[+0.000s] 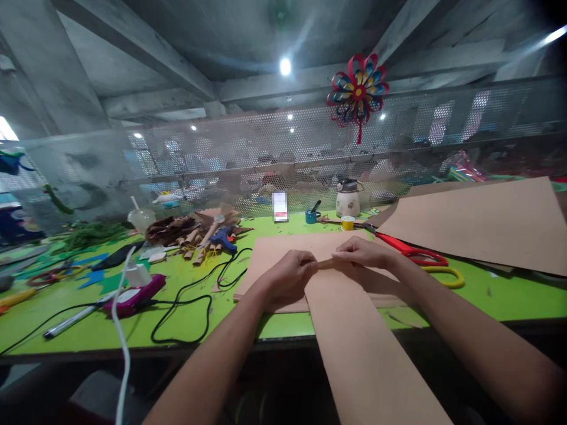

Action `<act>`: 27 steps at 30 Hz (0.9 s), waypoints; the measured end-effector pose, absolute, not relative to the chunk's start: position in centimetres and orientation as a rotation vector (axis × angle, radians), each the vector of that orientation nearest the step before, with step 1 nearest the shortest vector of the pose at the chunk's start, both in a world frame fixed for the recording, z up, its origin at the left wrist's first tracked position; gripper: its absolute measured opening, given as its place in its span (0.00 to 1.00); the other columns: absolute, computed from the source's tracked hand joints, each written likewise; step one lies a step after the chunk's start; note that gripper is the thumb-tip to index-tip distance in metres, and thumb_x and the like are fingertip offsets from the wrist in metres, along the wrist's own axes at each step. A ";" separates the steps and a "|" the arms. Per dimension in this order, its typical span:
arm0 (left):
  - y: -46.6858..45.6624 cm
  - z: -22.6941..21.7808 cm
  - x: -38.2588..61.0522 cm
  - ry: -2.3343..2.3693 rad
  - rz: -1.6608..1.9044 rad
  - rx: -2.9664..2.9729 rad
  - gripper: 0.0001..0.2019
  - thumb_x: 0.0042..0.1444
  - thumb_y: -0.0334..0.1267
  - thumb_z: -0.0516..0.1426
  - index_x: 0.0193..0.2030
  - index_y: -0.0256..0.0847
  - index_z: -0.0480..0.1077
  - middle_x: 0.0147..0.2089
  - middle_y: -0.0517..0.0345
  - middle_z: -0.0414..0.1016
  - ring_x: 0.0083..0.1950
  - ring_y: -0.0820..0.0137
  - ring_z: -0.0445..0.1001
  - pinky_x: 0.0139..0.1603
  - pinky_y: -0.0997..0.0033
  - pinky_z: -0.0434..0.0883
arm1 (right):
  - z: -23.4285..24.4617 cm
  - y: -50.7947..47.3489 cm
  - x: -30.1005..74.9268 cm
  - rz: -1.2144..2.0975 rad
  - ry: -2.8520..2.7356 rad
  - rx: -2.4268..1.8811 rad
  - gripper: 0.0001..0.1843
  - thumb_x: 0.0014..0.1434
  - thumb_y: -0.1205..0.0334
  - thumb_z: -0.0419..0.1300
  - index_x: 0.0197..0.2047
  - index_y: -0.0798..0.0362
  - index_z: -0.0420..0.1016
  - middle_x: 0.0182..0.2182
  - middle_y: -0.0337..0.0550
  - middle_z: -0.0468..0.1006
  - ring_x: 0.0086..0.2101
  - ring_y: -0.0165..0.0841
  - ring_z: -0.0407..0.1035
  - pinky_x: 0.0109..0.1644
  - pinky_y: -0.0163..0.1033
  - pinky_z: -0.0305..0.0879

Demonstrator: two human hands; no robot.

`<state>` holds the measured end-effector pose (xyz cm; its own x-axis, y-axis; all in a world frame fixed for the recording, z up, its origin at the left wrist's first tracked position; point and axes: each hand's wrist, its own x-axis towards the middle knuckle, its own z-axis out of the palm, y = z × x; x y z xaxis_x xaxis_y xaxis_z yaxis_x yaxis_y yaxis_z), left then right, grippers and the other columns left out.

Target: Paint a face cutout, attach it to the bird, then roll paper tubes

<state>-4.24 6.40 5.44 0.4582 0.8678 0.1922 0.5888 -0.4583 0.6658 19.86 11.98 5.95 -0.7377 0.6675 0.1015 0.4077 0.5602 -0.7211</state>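
A long strip of brown paper point(363, 348) runs from the green table point(186, 319) toward me and hangs over its front edge. My left hand point(290, 274) and my right hand point(365, 252) both pinch the strip's far end, where it is rolled or folded into a narrow edge between them. Both hands are closed on that edge. Under the strip lies a larger brown sheet point(270, 260) flat on the table.
Red scissors point(410, 248) and yellow-handled scissors point(445, 276) lie right of my hands, beside big brown sheets point(478, 221). A black cable point(190, 310), blue glue gun point(224, 238), pink device point(135, 295), pen point(73, 321) and paper scraps lie left. Mesh fence point(310, 153) behind.
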 end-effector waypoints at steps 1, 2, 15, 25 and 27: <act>6.4 5.4 -4.3 1.213 0.718 2.197 0.11 0.55 0.41 0.49 0.27 0.37 0.65 0.25 0.63 0.59 0.26 0.76 0.54 0.24 0.75 0.53 | 6.1 11.9 20.1 1.001 -2.424 -0.906 0.25 0.58 0.42 0.53 0.23 0.56 0.64 0.18 0.32 0.53 0.21 0.24 0.47 0.24 0.33 0.42; 6.4 5.4 -4.3 1.209 0.721 2.201 0.11 0.55 0.41 0.49 0.28 0.37 0.66 0.26 0.63 0.60 0.26 0.75 0.55 0.24 0.75 0.54 | 6.3 11.8 20.2 1.010 -2.423 -0.930 0.25 0.57 0.42 0.54 0.24 0.56 0.66 0.18 0.32 0.54 0.21 0.24 0.48 0.24 0.33 0.42; 8.6 4.8 -5.4 1.162 0.645 2.267 0.14 0.53 0.40 0.51 0.36 0.35 0.74 0.32 0.55 0.73 0.33 0.70 0.68 0.34 0.73 0.64 | 6.0 11.7 19.2 0.722 -2.393 -1.070 0.22 0.54 0.46 0.57 0.29 0.60 0.78 0.19 0.35 0.61 0.23 0.26 0.52 0.25 0.33 0.46; 7.5 5.2 -5.3 1.263 0.554 2.232 0.13 0.55 0.41 0.51 0.34 0.35 0.73 0.30 0.58 0.71 0.30 0.72 0.64 0.29 0.74 0.60 | 6.3 10.7 18.5 0.583 -2.366 -1.146 0.18 0.53 0.49 0.57 0.28 0.56 0.78 0.20 0.40 0.70 0.24 0.30 0.60 0.26 0.34 0.52; 7.6 5.1 -5.4 1.256 0.507 2.236 0.13 0.55 0.41 0.52 0.35 0.34 0.74 0.31 0.57 0.72 0.31 0.72 0.65 0.30 0.74 0.60 | 6.3 10.8 18.7 0.586 -2.387 -1.152 0.18 0.54 0.50 0.56 0.28 0.56 0.78 0.20 0.40 0.71 0.24 0.30 0.60 0.26 0.34 0.51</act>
